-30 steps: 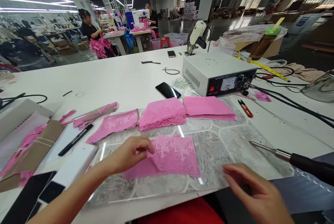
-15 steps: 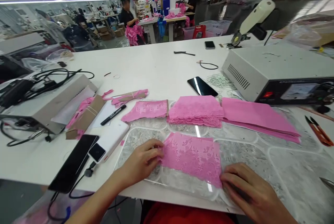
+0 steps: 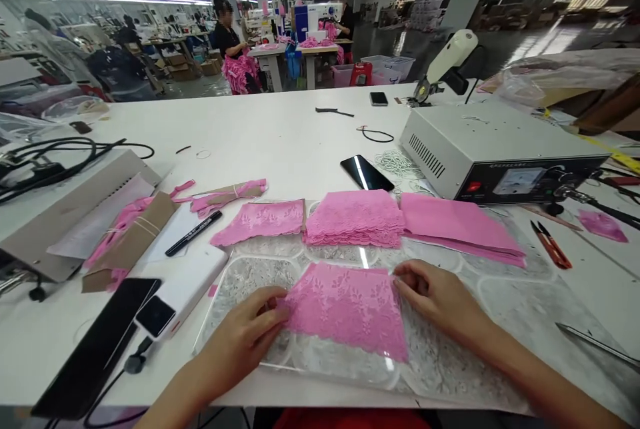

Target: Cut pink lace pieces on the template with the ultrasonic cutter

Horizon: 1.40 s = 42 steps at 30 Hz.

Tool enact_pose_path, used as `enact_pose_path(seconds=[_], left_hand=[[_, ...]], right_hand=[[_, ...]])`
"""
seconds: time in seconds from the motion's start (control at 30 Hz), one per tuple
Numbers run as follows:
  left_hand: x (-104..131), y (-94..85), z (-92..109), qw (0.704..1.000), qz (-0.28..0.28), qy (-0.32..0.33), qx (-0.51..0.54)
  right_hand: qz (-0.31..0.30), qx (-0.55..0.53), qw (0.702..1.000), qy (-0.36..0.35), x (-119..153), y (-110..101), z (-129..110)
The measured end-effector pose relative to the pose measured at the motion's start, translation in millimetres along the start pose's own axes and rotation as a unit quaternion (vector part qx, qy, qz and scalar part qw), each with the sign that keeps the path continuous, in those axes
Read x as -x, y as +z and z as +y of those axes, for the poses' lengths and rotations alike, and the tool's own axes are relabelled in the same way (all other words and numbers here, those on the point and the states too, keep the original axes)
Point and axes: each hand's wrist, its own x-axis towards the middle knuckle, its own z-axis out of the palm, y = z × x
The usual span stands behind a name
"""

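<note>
A pink lace piece [image 3: 350,312] lies flat on a clear plastic mat [image 3: 440,356] in front of me. My left hand [image 3: 250,326] pinches its left edge between thumb and fingers. At its upper right corner, my right hand [image 3: 433,296] has thumb and fingertips closed on the fabric edge. Behind it sit a single lace piece [image 3: 270,219], a stack of scalloped lace pieces [image 3: 355,216] and a stack of plain pink fabric [image 3: 457,226].
A grey box with a dial [image 3: 500,149] stands at the right, near orange-handled snips [image 3: 553,246] and tweezers [image 3: 597,346]. A phone [image 3: 367,172] lies behind the stacks. A power bank [image 3: 190,289], marker [image 3: 193,234] and cardboard bundle [image 3: 133,239] are left. Co-workers sit far back.
My right hand has moved up from the lace's lower right corner to its upper right corner. My left hand still holds the left edge. The view has shifted to the right.
</note>
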Motion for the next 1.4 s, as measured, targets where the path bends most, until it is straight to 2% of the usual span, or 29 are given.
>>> enact_pose_path(seconds=[0.13, 0.27, 0.47, 0.57, 0.7, 0.77, 0.87, 0.93, 1.07, 1.13, 1.2, 1.23, 1.3, 1.4], left_hand=[[3.7, -2.1, -6.1, 0.999, -0.002, 0.027, -0.019], [9.8, -0.2, -8.4, 0.998, 0.003, 0.047, -0.042], [15.4, -0.7, -2.5, 0.997, 0.012, 0.041, -0.056], [16.4, -4.6, -1.8, 0.998, -0.006, 0.034, -0.049], [16.1, -8.6, -7.3, 0.998, -0.028, 0.042, -0.046], [14.3, -8.6, -10.7, 0.997, -0.035, 0.059, -0.045], [8.7, -8.8, -12.1, 0.995, -0.036, 0.079, -0.046], [1.8, -12.2, -10.6, 0.997, -0.043, 0.059, -0.022], [-25.9, -30.6, -14.9, 0.994, -0.081, -0.043, 0.067], [-47.4, -44.0, -28.0, 0.994, -0.075, -0.059, 0.061], [-71.0, -59.1, -48.9, 0.994, -0.057, -0.078, 0.04], [-82.4, -67.3, -61.1, 0.995, -0.047, -0.088, 0.027], [-100.9, -84.2, -85.6, 0.994, -0.02, -0.11, 0.0], [-110.4, -105.8, -114.4, 0.991, 0.013, -0.132, -0.033]], right_hand=[[-0.009, 0.04, 0.999, -0.009, -3.1, 5.4, -6.6], [-0.003, 0.029, 0.999, -0.03, -9.1, 5.6, -9.5], [0.002, 0.035, 0.998, -0.049, -22.1, 3.3, -9.1], [0.026, 0.013, 0.995, -0.1, -7.4, -0.5, -9.7], [-0.038, 0.006, 0.966, -0.256, 26.7, 1.5, -13.4], [-0.037, 0.021, 0.951, -0.306, 38.4, 8.9, -12.3], [-0.01, 0.016, 0.947, -0.322, 42.9, 18.7, -7.1], [-0.039, -0.016, 0.954, -0.297, 38.7, 17.0, -5.0], [-0.115, -0.092, 0.973, -0.178, 11.5, -7.3, -11.3], [-0.135, -0.122, 0.974, -0.133, -15.5, -22.6, -22.0], [-0.151, -0.144, 0.971, -0.116, -50.6, -35.6, -39.8], [-0.145, -0.146, 0.971, -0.119, -69.6, -40.8, -51.1], [-0.092, -0.139, 0.976, -0.139, -106.6, -47.5, -76.2], [-0.012, -0.094, 0.973, -0.211, -147.9, -44.3, -109.9]])
